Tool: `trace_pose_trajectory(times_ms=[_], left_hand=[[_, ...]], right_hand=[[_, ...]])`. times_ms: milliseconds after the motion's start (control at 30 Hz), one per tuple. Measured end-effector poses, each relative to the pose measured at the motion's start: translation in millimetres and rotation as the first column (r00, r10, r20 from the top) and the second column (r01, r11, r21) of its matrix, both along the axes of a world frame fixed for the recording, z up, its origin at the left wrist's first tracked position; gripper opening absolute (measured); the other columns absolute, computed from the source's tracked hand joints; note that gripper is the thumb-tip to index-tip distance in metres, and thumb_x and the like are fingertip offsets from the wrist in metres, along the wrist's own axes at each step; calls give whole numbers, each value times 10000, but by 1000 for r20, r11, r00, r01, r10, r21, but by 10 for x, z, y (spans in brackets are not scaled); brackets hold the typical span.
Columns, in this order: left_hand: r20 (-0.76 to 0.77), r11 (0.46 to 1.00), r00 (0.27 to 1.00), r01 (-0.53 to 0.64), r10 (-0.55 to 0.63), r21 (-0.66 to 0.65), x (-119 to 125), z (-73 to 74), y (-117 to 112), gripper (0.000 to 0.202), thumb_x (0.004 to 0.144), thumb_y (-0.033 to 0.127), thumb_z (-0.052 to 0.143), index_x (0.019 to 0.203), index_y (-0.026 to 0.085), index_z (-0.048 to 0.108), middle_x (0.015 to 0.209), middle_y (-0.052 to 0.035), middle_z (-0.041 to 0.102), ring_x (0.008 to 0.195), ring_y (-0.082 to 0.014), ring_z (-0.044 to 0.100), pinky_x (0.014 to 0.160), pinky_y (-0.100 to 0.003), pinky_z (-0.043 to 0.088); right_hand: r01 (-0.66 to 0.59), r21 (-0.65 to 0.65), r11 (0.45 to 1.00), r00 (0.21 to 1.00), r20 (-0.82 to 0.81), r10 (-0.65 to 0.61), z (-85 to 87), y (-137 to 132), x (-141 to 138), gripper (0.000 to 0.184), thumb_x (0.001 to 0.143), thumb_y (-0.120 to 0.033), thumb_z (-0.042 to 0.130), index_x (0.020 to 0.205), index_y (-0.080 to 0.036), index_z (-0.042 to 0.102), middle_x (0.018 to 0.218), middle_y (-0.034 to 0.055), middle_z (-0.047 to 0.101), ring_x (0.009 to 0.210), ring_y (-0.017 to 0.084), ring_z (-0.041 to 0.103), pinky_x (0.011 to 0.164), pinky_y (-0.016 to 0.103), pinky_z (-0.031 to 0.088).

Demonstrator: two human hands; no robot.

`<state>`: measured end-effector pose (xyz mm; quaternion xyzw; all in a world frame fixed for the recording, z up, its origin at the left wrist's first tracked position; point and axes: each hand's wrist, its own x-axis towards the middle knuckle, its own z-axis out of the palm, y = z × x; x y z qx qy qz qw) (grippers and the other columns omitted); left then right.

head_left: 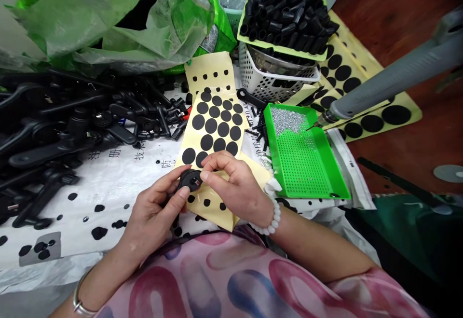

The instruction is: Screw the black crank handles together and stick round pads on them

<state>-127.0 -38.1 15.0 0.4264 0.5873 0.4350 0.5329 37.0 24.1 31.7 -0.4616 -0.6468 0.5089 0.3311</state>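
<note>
Left edge of the frame: a heap of long black plastic arm parts (54, 130), lying on the white woven sheet printed with black characters (119, 163).

Upper left: a crumpled green and clear plastic bag (108, 14).

Lower centre: my left hand (155, 212), fingers curled narrow around a small round black plastic part (190, 180), thumb on its lower rim. The part sits just below the middle of the frame, between both hands.

Just right of it: my right hand (235, 187), fingertips pinched onto the part's upper edge; a white bead bracelet (273, 216) at the wrist.

Centre, above the hands: a tan backing sheet of round black stickers (215, 120).

Right of centre: a green perforated plastic tray (307, 159) holding small silver screws in its upper corner.

Upper right: a white slotted basket (267, 84) topped with black plastic tubes (289, 14).

Far right: a grey electric screwdriver (390, 81), tip at the tray's edge.
</note>
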Motion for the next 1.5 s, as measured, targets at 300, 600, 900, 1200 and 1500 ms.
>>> trace_pose_trajectory(times_ms=[300,600,900,1200,1500], left_hand=[[-22,998,999,-49,48,-26,33,25,8,453,779,377,676,1187,196,603,684,26,628,580,-96,517,562,-182,449],[176,993,979,-93,104,-70,7,98,2,370,791,359,652,1131,217,619,716,16,673,569,-98,537,597,-189,459],[333,988,934,-97,132,-119,31,60,52,401,809,490,584,1080,198,632,772,-45,717,563,-131,585,560,-232,481],[330,980,927,-140,179,-139,52,68,57,313,782,402,652,1024,204,652,693,-14,702,515,-130,599,524,-229,481],[256,982,952,-142,170,-125,54,55,55,306,790,383,660,1059,237,662,791,8,715,593,-117,618,608,-215,500]], right_hand=[[25,315,949,985,154,-77,-85,-85,-58,97,816,-182,512,747,-150,573,937,85,574,934,191,561,874,364,451],[50,19,999,997,-56,-49,5,79,51,452,716,-375,682,1068,-142,518,1012,84,572,810,147,560,763,322,497],[-121,-214,969,954,-294,54,61,99,16,193,794,-335,593,792,-143,579,725,-4,575,600,69,517,560,206,443],[-233,-293,927,908,-406,101,77,92,-87,203,809,-350,584,767,-153,554,670,-16,559,577,83,563,562,221,512],[-238,-180,954,937,-299,177,25,109,-41,189,806,-340,594,778,-158,551,665,-10,577,563,83,538,543,216,470]])
